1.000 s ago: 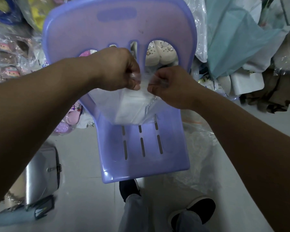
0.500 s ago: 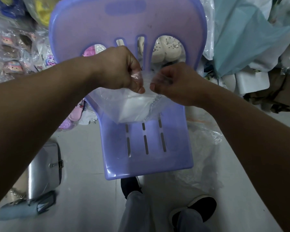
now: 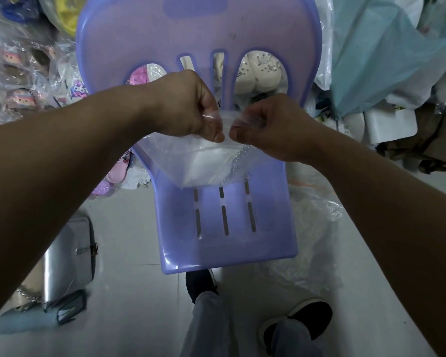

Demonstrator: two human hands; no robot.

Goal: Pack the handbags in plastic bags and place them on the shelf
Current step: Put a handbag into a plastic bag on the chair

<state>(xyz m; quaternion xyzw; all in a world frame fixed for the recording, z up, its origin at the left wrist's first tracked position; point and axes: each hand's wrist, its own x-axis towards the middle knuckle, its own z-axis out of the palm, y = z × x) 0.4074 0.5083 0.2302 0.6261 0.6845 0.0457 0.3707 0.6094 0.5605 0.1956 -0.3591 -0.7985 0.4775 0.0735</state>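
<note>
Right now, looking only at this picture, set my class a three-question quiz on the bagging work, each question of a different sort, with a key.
1. True or false: both hands pinch the top of the plastic bag.
2. Where does the bagged white handbag rest? A) floor B) purple chair C) shelf
3. Fill in: the silver handbag on the floor lies to the person's ____ side.

Key: 1 true: left hand and right hand keep a closed grip on it. 2 B. 3 left.
</note>
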